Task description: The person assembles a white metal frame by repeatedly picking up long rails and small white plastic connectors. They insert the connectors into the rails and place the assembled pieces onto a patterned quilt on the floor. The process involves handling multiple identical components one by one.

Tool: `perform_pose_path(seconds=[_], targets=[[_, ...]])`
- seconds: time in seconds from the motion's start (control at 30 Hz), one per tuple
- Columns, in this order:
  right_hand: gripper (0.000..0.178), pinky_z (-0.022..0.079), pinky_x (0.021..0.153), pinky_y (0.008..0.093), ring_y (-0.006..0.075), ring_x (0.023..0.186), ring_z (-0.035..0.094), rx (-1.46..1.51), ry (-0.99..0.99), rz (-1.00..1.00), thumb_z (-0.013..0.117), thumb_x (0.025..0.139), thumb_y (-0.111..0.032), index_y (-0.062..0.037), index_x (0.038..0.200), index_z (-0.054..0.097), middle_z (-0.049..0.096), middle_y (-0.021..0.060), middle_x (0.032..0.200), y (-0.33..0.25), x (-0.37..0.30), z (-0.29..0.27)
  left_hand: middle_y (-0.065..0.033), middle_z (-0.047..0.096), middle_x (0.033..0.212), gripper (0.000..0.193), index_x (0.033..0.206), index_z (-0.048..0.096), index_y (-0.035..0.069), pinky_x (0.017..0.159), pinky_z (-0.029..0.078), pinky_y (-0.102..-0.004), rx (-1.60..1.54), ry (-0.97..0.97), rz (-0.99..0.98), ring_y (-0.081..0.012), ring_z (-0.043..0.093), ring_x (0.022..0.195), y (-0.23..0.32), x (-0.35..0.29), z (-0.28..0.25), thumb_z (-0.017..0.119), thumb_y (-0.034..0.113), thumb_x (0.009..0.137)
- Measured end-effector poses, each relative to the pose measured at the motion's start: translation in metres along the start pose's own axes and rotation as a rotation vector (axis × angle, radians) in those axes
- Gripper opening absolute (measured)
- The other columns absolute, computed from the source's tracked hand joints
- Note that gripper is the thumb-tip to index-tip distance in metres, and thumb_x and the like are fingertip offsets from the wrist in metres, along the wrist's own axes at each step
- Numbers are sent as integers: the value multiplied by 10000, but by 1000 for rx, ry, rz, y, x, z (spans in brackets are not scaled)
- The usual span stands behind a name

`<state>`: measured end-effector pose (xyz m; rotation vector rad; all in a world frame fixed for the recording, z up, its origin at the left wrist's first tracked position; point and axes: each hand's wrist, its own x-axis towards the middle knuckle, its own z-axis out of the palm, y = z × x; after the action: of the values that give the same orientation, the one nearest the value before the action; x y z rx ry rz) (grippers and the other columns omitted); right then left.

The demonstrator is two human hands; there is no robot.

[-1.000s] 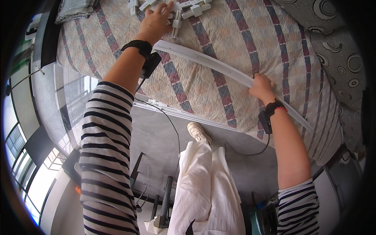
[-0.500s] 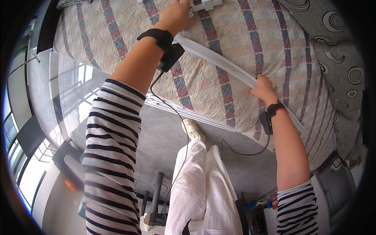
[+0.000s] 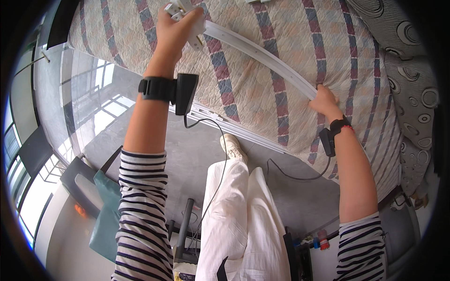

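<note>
My left hand (image 3: 174, 35) is closed around a white plastic fitting (image 3: 198, 28) with slots and small holes, close to the top edge of the picture. Against that fitting lies the left end of a long white plastic strip (image 3: 262, 58); whether the two are joined I cannot tell. The strip bows slightly and slants down to the right across a quilted bedspread (image 3: 248, 89). My right hand (image 3: 325, 100) grips it lower down, thumb and fingers wrapped round it. Past that hand, the strip's far end is hidden by my wrist and forearm.
Another white piece (image 3: 257, 1) is cut off by the top edge. More white strips (image 3: 229, 126) lie along the bed's near side, by my shoe (image 3: 233, 147). Cables hang from both wrist devices. A patterned grey cushion (image 3: 408, 75) borders the bed at right.
My left hand has come left and nearer, bringing the white fitting with it. The strip's left end has risen and the strip now bows. My right hand has shifted slightly right.
</note>
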<state>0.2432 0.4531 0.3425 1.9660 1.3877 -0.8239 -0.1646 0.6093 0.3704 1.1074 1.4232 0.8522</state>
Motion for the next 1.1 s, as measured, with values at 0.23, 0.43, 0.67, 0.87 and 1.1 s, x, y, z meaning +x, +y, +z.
perform_pose_path(seconds=[0.23,0.43,0.67,0.87,1.1], targets=[[508,405,981,516,365,1126,596,2,11,-15,736,676,-216,-54,1136,594,640,169,1168,1,2,-1,-157,493,1214,792,1392,269,-23,854,493,-317,-144,790,-341,-212,559,1038,-152,-208,-20,776,132,804],[539,477,884,420,379,1044,632,45,104,-106,741,640,-208,16,1107,591,652,230,1082,10,-1,-3,-250,545,1237,780,1343,335,-72,962,451,-376,95,579,-776,-319,567,1139,-274,-279,52,782,180,756],[543,499,835,392,374,970,654,130,84,-107,728,629,-179,43,1106,594,661,238,1031,13,5,3,-301,593,1165,788,1310,395,-113,964,464,-407,126,353,-862,-393,601,1105,-348,-238,97,802,222,725],[508,498,817,396,380,955,652,153,104,-133,730,630,-184,44,1064,597,659,243,1009,13,1,4,-255,467,1367,858,1387,330,-73,867,530,-391,-37,378,-870,-336,568,1154,-390,-236,93,823,223,750],[475,456,874,475,387,1012,636,47,108,-61,742,639,-192,-15,1053,590,666,192,1042,2,0,1,-199,367,1382,635,1384,354,-22,986,436,-407,37,647,-857,-318,460,1240,-353,-261,60,644,101,833]])
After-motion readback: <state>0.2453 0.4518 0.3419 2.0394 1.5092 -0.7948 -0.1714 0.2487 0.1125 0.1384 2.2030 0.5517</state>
